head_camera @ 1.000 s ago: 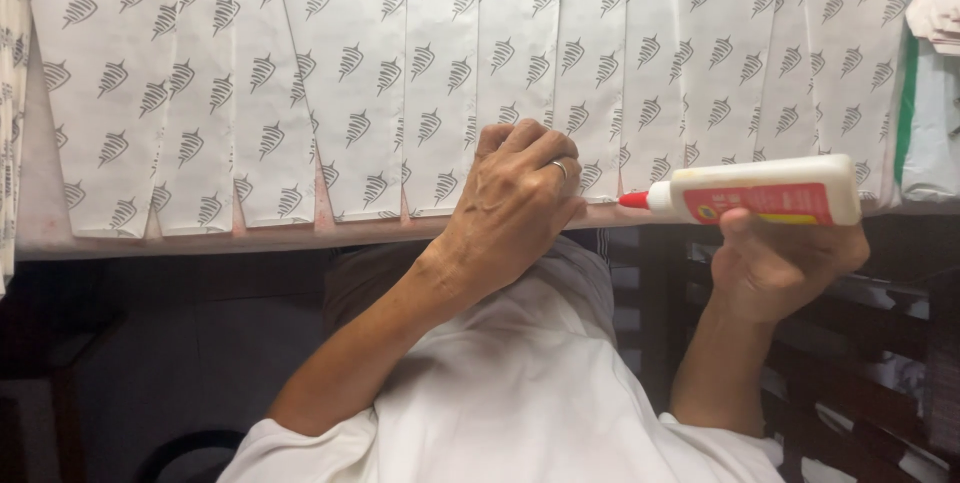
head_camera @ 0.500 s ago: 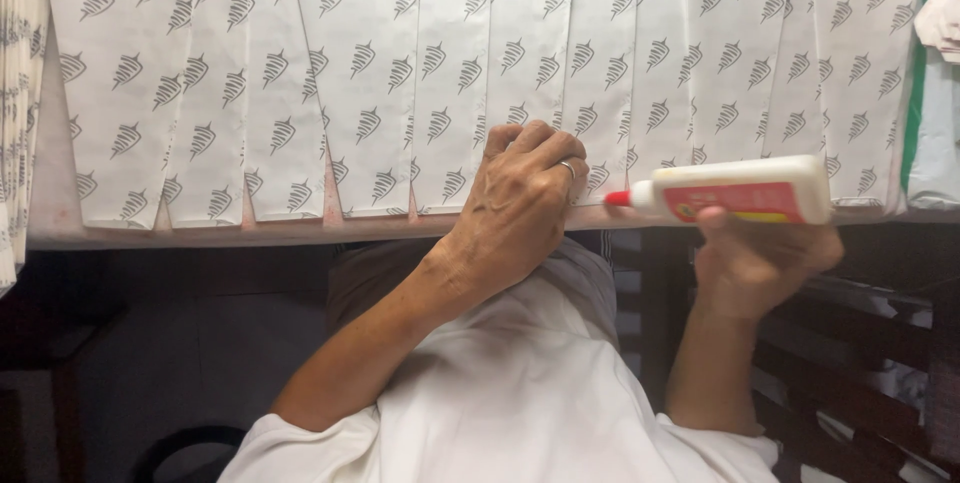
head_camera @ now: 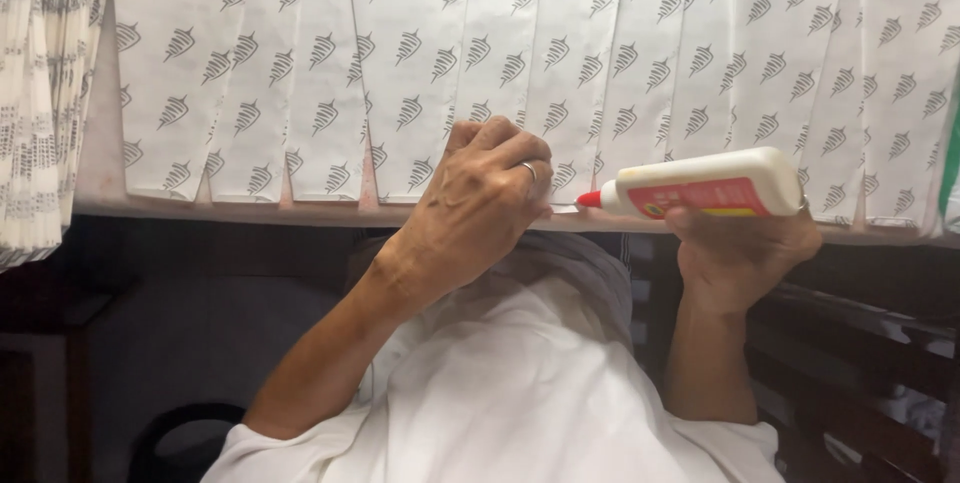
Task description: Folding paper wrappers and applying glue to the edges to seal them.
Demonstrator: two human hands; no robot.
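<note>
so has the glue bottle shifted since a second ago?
Yes, slightly. The glue bottle has slid left along the table edge, its red tip nearer the left hand.

On the desk (head_camera: 90, 183) we see a row of overlapping paper bags (head_camera: 400, 63) running left to right, their lower ends near the front edge. A separate stack of printed sheets (head_camera: 40, 103) sits at the far left. Our left hand (head_camera: 480, 208) rests on the bags' lower edge at centre; just right of it, our right hand (head_camera: 740, 253) holds a glue bottle (head_camera: 700, 185) lying sideways, nozzle pointing left, close beside the left hand.
</note>
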